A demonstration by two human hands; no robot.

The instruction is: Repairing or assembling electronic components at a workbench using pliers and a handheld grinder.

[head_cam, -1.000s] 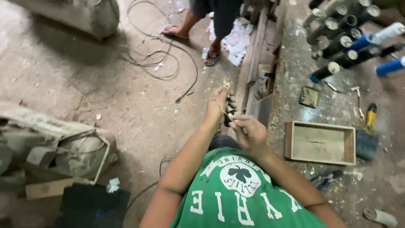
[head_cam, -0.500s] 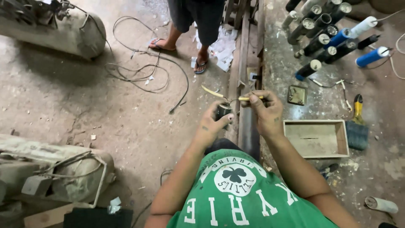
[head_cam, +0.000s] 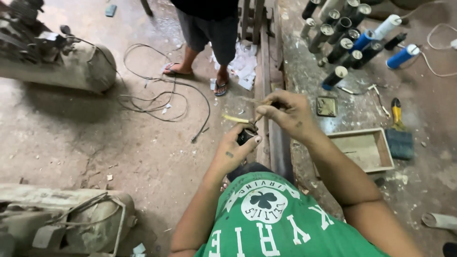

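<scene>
My left hand (head_cam: 234, 151) is closed around a small dark part (head_cam: 245, 135), held just in front of my green shirt. My right hand (head_cam: 289, 110) pinches a thin tool with a pale wooden-looking handle (head_cam: 257, 117); its tip points down onto the dark part. Both hands hover beside the edge of a dusty workbench (head_cam: 304, 76), above a concrete floor. What kind of part it is I cannot tell.
A shallow wooden tray (head_cam: 362, 150), a paintbrush (head_cam: 398, 133), a small square plate (head_cam: 326, 106) and several black and blue tubes (head_cam: 342, 45) lie on the bench. Another person in sandals (head_cam: 209, 52) stands ahead. Loose cable (head_cam: 157, 95) and two compressor tanks (head_cam: 62, 66) occupy the floor.
Both hands have stayed together at the bench edge; the right hand has lifted slightly and now works the thin tool into the part. The view has tilted further forward.
</scene>
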